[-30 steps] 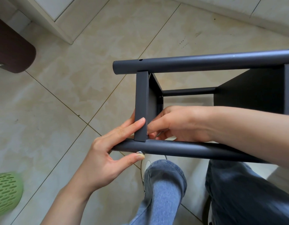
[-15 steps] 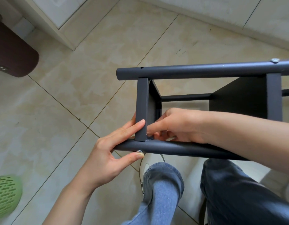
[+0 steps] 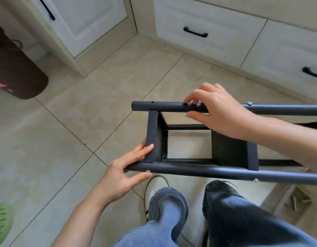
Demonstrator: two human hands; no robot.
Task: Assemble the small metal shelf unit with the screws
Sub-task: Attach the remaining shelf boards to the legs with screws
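The dark metal shelf unit [image 3: 207,171] lies on its side above the tiled floor, over my knees. Its near tube carries a silver screw [image 3: 147,171] by the end panel [image 3: 151,136] and another screw [image 3: 255,180] further right. A third screw [image 3: 249,103] sits on the far tube [image 3: 163,107]. My left hand [image 3: 122,175] holds the near tube's end, fingers lying along the end panel and thumb under the tube beside the screw. My right hand [image 3: 220,111] grips the far tube, fingertips curled on top and thumb below. A second panel [image 3: 229,154] stands further right.
White cabinets with black handles [image 3: 195,32] line the far side. A brown bag [image 3: 17,73] stands at the left, with a green perforated basket [image 3: 1,221] at the lower left. My jeans-clad legs and a white shoe [image 3: 154,186] are below the frame. Cardboard scraps [image 3: 300,198] lie lower right.
My right hand left the inside corner by the near tube and moved up onto the far tube. The left hand kept its hold. The view tilted up, showing the cabinets.
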